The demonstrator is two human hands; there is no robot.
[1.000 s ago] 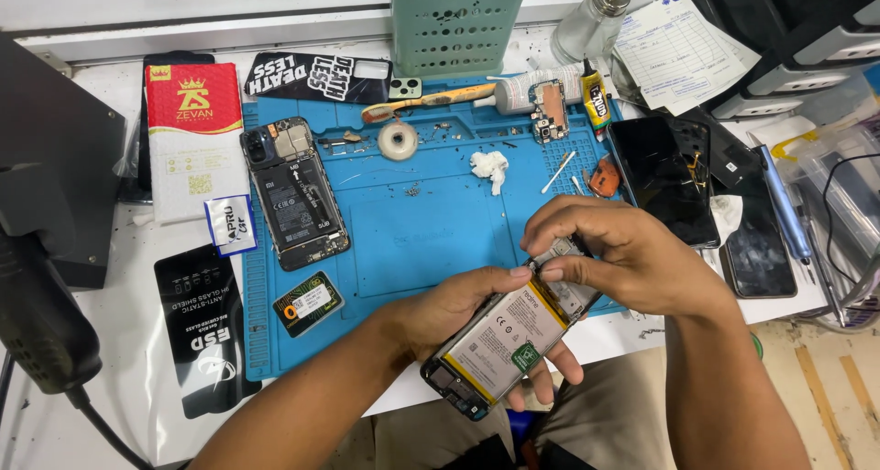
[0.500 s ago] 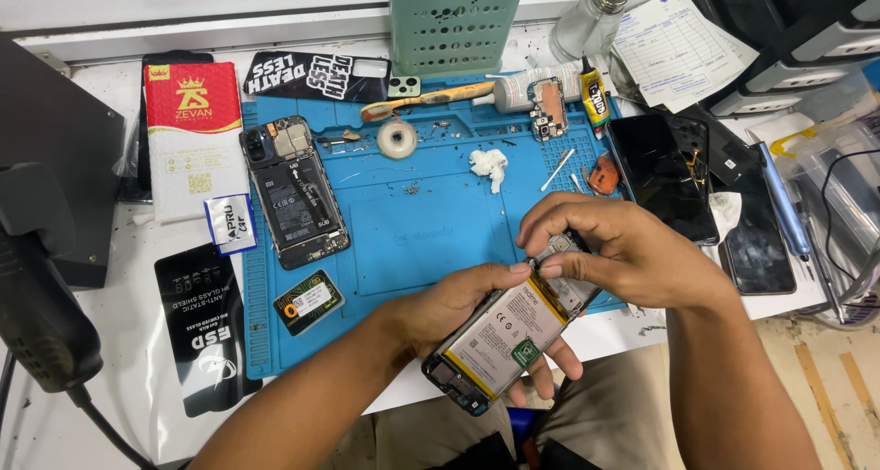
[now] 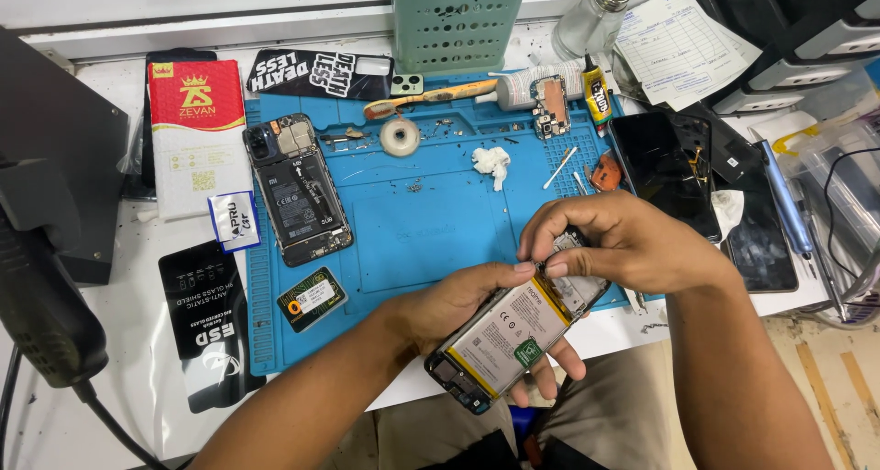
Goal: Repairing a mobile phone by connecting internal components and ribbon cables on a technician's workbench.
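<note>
My left hand (image 3: 463,300) is cradling the opened phone (image 3: 513,337) from beneath, fingers curled around its lower edge and thumb lying along its upper side, so the hand is closed on the phone. Compared with a second ago, the phone is sitting at nearly the same tilt over the near edge of the blue mat (image 3: 431,222); what is changing is my right hand (image 3: 623,245), which is settling lower over the phone's upper end, thumb and forefinger pressed together there. Whether they are pinching a small part or only pressing on the board, I cannot tell. I am reading this as fine work continuing at that end, with the white battery (image 3: 509,328) left in place.

The phone is lying between both hands, touching each, just off the mat's near right corner. On the mat's left portion a second opened phone (image 3: 298,190) is resting; near the mat's far edge a tape roll (image 3: 400,137) is sitting; beyond the mat's right edge a dark screen panel (image 3: 665,172) is lying.
</note>
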